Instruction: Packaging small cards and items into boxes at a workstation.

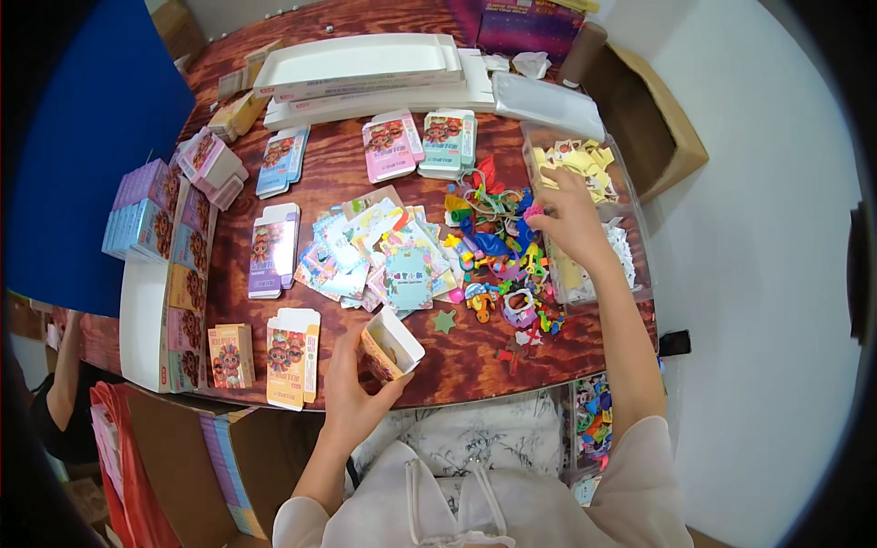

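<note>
The left hand [354,402] is at the near edge of the table [343,183], left of its middle. Its thumb and fingers are clamped on the sides of a small orange box [391,347]. The box is tilted, with its open white mouth turned up and to the right.

The right hand [574,219] reaches to the right edge of the table, its fingertips at the yellow pieces [585,163] in a clear plastic tray [642,247]. A pink piece [533,212] shows at the thumb; the view is poor here, and I cannot tell whether the fingers are closed on it or on anything else.

Between the hands, a heap of small colourful toys [493,247] lies beside the tray. A spread pile of printed cards [406,274] lies just left of the heap. A green star [444,321] lies apart, nearer the front edge.

A flat yellow carton [288,356] and an upright orange box [231,356] stand recorded toward the near left corner. A purple carton [272,251] lies farther back on the left side. Pink cartons [391,148] and green cartons [446,146] lie side by side beyond the cards. Long white trays [361,68] are stacked toward the far edge.
</note>
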### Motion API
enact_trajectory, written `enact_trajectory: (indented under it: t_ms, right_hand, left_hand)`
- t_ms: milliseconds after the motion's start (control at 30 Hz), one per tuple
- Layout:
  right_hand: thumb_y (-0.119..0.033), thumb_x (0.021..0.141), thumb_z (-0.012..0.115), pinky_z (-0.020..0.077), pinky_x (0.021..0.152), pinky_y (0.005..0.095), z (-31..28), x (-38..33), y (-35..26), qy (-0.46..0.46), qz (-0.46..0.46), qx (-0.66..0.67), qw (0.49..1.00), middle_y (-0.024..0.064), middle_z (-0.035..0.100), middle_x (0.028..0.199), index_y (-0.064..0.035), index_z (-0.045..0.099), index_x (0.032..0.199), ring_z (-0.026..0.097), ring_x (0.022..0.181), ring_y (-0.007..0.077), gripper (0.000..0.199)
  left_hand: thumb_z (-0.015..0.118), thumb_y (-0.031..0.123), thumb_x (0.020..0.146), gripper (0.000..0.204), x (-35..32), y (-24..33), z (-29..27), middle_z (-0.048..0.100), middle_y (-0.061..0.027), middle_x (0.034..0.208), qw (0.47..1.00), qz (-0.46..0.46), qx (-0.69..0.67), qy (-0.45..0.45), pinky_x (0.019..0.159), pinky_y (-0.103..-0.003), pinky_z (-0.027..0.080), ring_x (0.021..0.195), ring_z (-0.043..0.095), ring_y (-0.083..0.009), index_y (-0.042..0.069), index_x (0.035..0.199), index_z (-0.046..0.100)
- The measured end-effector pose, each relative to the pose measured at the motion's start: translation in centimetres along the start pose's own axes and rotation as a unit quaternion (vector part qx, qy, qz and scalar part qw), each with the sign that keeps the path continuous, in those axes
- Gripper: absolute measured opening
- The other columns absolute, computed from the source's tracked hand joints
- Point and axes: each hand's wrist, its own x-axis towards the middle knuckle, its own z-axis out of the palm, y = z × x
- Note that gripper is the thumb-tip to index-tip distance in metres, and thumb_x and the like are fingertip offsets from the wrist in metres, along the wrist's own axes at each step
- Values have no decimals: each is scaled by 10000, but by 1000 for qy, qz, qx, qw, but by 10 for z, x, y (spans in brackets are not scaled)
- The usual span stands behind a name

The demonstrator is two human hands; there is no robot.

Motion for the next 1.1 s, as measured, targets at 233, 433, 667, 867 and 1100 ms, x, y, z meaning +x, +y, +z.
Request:
enact_trajectory:
  t_ms: [233, 433, 667, 867, 1100]
  right_hand:
    - [-193, 928, 651, 540, 876, 326, -34, -25, -20, -46, 178, 538, 823, 187, 569, 1367, -5, 652, 1011, 656, 1087, 285, 205]
    - [-268, 1001, 554, 593, 837, 509, -5, -58, -67, -102, 130, 827, 537, 264, 559, 1306, -33, 580, 1052, 616, 1170, 378, 242]
    - [-74, 896, 667, 389, 481, 234, 0, -80, -103, -207, 211, 661, 690, 72, 659, 864, -49, 589, 936, 535, 598, 78, 91]
    - [-124, 839, 739, 479, 609, 303, -14, -79, -165, -128, 27, 355, 926, 74, 654, 828, -20, 650, 883, 626, 703, 173, 144]
    - [-121, 794, 745, 496, 640, 393, 0, -82, -185, -92, -64, 140, 984, 135, 623, 861, -32, 604, 966, 643, 766, 330, 239]
  left_hand:
    - [841, 83, 717, 722, -1, -5, 5, 556, -150, 1198, 997, 56, 59, -6, 833, -343, 555, 1050, 628, -248, 9, 1330, 467]
    - [823, 65, 702, 721, 4, -3, 20, 542, -164, 1209, 999, 28, 22, -13, 855, -365, 523, 1078, 592, -309, 24, 1322, 459]
    - [780, 45, 705, 719, 4, -6, 17, 527, -200, 1262, 989, 87, 122, 3, 971, -424, 450, 1180, 516, -386, 15, 1331, 427]
    - [780, 35, 681, 728, -3, -1, 20, 520, -192, 1310, 976, 119, 181, 28, 973, -440, 463, 1212, 505, -392, 19, 1318, 428]
    - [811, 67, 692, 722, -8, 1, 26, 552, -183, 1228, 980, 94, 168, 40, 932, -412, 478, 1120, 572, -351, 13, 1318, 456]
